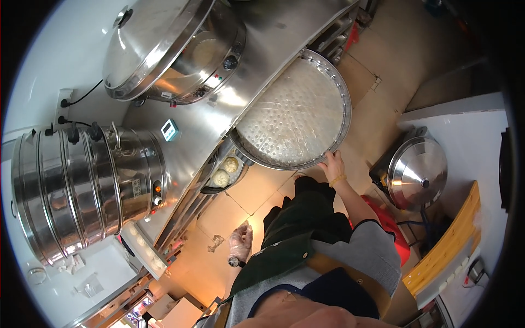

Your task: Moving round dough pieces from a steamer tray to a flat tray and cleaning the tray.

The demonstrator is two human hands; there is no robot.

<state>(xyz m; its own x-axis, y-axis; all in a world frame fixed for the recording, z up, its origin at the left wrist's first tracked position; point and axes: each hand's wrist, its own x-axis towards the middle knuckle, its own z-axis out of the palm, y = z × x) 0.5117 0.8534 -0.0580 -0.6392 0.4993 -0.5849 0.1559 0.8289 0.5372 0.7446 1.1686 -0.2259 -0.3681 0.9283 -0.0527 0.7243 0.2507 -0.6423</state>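
With my right hand (333, 166), bare and banded at the wrist, I grip the near rim of a large round metal steamer tray (292, 112). Its perforated base shows no food on it. The counter edge hides the tray's left side. My left hand (240, 241), in a clear plastic glove with a watch at the wrist, hangs low, away from the tray. Its fingers are loosely bent and nothing shows in them. Below the tray's near left rim, a lower tray (237, 179) with pale round buns (221, 177) peeks out from beneath the counter.
Along the steel counter (205, 123) stand a lidded steamer (210, 60), a tall stacked steamer (82, 191) and a small timer (169, 129). A long tray of dough pieces (143, 249) lies near left. To the right are a lidded pot (418, 172) and a wooden board (448, 246).
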